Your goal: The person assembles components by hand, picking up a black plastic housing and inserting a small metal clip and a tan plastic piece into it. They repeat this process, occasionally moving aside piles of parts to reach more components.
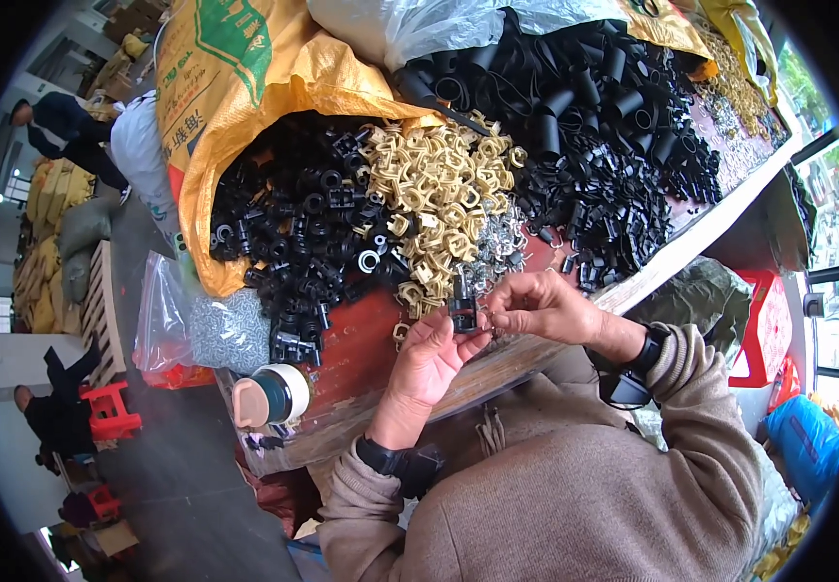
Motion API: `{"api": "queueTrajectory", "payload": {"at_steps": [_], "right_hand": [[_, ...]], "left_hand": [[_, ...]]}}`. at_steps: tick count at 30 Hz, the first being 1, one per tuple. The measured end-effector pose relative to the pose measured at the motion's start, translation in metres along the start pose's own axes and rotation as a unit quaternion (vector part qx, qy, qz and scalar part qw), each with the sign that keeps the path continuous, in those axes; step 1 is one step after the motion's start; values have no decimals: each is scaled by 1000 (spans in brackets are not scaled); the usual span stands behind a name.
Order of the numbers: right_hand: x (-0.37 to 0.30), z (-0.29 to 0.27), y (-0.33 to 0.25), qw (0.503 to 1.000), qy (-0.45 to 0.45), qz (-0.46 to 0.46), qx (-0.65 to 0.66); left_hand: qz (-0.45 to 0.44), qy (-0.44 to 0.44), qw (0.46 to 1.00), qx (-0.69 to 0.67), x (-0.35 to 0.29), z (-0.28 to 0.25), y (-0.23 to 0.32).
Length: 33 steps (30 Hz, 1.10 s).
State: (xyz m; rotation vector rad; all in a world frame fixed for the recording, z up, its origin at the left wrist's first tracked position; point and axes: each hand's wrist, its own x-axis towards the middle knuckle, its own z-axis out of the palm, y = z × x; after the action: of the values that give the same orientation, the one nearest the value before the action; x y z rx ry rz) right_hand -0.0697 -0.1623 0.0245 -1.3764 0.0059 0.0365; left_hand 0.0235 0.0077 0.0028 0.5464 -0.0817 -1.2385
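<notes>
My left hand [425, 363] is closed round a black plastic fitting [463, 312] and holds it upright just over the table's near edge. Close against it on the right is my right hand [560, 314], thumb and forefinger pinched together at the fitting's side. Whatever small piece lies in that pinch is too tiny to make out. Beyond the hands spreads a pile of cream plastic clips [444, 179], with small silvery metal pieces [499, 241] along its right side. Black ring-shaped fittings [317, 223] spill from an orange woven sack [208, 209] to the left.
Black tubes and small black parts [599, 184] heap at the back right of the worn red table [366, 335]. A lidded cup [272, 398] stands near the left edge, by a bag of grey pieces [230, 330]. Two people are in the left background; a red stool [764, 325] stands right.
</notes>
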Motion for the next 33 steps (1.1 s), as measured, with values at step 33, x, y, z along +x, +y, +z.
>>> {"api": "queueTrajectory", "payload": {"at_steps": [33], "right_hand": [[-1, 26, -27, 897, 39, -168, -406]], "left_hand": [[-42, 42, 998, 34, -19, 9, -5]]}}
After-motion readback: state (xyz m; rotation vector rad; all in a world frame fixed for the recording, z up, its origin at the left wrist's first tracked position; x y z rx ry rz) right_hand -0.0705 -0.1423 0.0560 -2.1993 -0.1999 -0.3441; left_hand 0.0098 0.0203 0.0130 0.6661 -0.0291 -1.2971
